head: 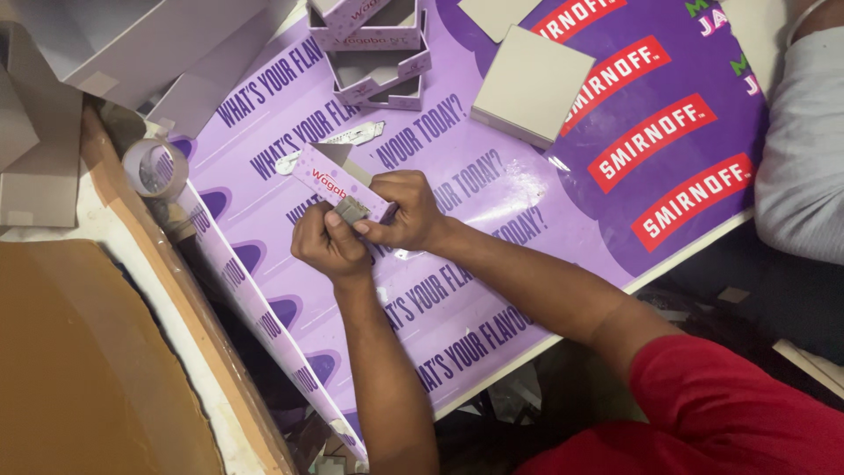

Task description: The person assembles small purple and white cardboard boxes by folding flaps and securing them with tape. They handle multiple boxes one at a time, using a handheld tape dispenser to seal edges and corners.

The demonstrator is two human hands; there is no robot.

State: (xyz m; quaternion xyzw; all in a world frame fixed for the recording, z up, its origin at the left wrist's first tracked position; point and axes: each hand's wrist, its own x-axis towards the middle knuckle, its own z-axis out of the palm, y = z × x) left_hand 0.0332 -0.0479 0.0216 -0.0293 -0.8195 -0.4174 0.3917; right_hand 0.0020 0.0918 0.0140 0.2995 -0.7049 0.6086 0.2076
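Both my hands hold a narrow strip of grey card wrapped in pale purple printed paper [338, 180] over the table. My left hand [327, 244] grips the strip's near end from below, thumb on the grey corner. My right hand [406, 211] pinches the same end from the right. The strip slants up and to the left. Under it on the purple printed sheet [457, 290] lies a silver utility knife [338, 143].
Several small purple-covered trays [378, 53] are stacked at the top. Two grey card squares [532, 84] lie to their right. A clear tape roll [154, 167] sits at the left edge, with grey boxes [132, 44] above and brown board [88, 361] below. Another person's grey sleeve [804, 149] is at right.
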